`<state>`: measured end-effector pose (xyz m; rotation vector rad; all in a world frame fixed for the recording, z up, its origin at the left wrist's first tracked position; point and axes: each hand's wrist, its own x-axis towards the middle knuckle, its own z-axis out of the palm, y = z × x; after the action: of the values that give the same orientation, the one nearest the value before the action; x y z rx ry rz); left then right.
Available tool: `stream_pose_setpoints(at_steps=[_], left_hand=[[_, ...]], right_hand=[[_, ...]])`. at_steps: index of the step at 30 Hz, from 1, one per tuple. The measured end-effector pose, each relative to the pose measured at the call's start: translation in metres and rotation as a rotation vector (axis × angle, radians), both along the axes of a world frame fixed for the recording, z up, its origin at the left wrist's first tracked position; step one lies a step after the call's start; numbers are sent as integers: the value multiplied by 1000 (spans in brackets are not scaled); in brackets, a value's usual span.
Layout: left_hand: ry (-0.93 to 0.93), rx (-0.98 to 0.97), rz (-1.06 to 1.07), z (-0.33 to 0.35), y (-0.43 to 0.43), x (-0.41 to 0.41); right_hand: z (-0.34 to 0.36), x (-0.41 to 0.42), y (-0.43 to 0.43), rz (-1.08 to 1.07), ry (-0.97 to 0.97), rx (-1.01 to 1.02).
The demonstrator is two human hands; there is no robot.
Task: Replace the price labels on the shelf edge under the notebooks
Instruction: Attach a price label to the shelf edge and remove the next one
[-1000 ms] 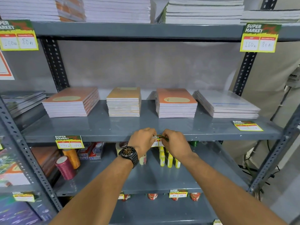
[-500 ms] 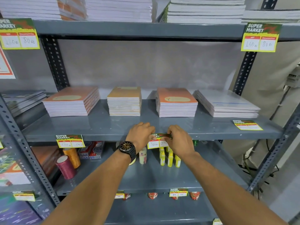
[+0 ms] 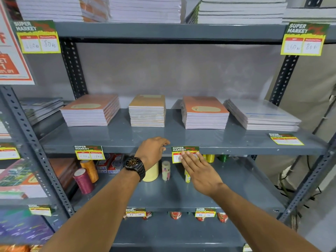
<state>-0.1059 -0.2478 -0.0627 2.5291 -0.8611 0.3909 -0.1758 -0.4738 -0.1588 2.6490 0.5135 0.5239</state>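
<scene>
Grey shelf (image 3: 127, 140) carrying four notebook stacks (image 3: 147, 111), front strip bare toward the right. Right hand (image 3: 198, 171), fingers flat and spread, pressing the middle price label (image 3: 184, 150) onto the shelf edge; left hand (image 3: 154, 151) loosely curled beside it, holding nothing. Thin, floppy paper, probably best pinched at a corner.

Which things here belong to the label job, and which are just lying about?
Job: green-yellow price label under right hand; matching label at left; loose label on grey shelf; notebook stacks.
Lying about: thread spools; tape rolls; black wristwatch.
</scene>
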Motion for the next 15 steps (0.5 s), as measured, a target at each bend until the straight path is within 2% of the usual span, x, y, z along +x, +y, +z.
stream_pose_setpoints(at_steps=[9,15], left_hand=[[-45,-29,30,-8,-1,-5],[-125,-51,41,2,-28,-18]], right_hand=[[9,-5,11,1,32,63],[54,-30,-8,39,-88,470]])
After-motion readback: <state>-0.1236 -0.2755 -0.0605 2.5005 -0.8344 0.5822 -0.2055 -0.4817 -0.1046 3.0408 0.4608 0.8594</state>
